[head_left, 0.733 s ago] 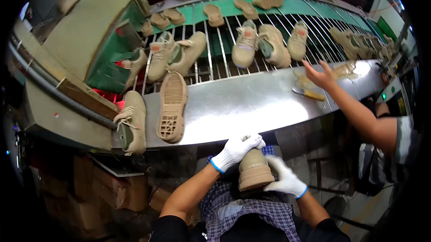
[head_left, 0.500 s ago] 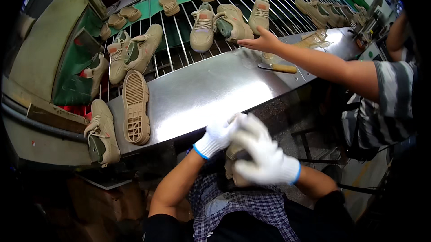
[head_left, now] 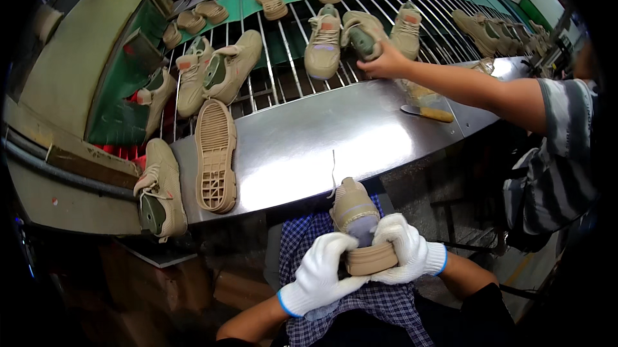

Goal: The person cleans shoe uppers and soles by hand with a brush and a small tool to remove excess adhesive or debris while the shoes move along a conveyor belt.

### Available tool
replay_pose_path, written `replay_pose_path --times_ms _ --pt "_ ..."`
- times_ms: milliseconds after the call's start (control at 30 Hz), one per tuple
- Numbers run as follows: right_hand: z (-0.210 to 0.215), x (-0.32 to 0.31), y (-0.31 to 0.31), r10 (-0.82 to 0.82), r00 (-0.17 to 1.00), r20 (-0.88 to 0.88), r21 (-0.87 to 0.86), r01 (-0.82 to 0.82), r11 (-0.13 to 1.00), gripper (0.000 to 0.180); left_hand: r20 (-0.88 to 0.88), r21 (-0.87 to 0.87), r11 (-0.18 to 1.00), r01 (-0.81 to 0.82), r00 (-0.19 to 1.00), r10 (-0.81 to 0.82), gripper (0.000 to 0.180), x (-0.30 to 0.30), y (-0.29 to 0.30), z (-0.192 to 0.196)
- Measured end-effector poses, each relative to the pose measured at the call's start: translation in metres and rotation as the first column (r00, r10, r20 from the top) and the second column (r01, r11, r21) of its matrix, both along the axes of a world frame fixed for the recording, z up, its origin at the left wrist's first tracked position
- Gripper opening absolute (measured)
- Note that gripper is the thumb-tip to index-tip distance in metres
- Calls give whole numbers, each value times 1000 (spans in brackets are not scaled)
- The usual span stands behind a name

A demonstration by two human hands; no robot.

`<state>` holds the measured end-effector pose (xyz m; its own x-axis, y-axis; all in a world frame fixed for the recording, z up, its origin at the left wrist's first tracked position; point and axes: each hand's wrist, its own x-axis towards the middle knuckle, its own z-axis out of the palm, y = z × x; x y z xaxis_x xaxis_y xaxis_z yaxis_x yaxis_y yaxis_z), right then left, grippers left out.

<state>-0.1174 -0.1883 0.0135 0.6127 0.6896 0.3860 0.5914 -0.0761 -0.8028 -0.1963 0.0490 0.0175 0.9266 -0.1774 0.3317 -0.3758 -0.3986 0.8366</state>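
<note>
Both gloved hands have shifted to opposite sides of the sole (head_left: 373, 261), and a co-worker's hand (head_left: 385, 62) has reached a rack shoe (head_left: 364, 31). Gloves hide the sole's sides; its join to the shoe (head_left: 355, 208) is hard to make out. Just below the bench edge (head_left: 290, 191), the sole's near end sits between the left hand (head_left: 320, 271) and right hand (head_left: 402, 252), their fingers curled and clamped on it, the shoe beyond.

Yellow-handled knife (head_left: 427, 112) on metal counter (head_left: 296, 147)
</note>
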Motion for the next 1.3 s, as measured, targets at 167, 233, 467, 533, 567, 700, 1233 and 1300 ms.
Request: replay_pose_path --times_ms 167,233,467,533,567,700,1233,1300 --pt "7 17 6 1 1000 12 -53 0 999 66 15 -73 990 -124 992 126 68 3 -16 -22" --pt "4 22 9 -4 1000 -1 -33 4 999 67 68 -65 985 -163 984 167 70 9 -15 -25" --pt "-13 49 11 72 966 -248 33 -66 997 70 -65 -187 982 26 997 -39 72 38 6 -40" --pt "-17 58 11 98 940 -327 37 -91 995 70 -153 -253 967 29 986 -69 71 43 7 -40" --pt "-19 60 11 101 926 -364 46 -90 995 70 -179 -279 960 27 981 -79 71 46 7 -39" --pt "-24 64 11 87 907 -413 25 -84 996 73 -252 -282 959 41 961 -115 71 56 11 -31" --pt "-117 3 -20 -97 384 -918 -105 0 994 111 -95 1 997 -79 992 79 73 72 65 -20" --pt "-90 32 5 122 358 -926 130 -1 992 101 53 -13 999 -43 998 43 46 97 64 -1"
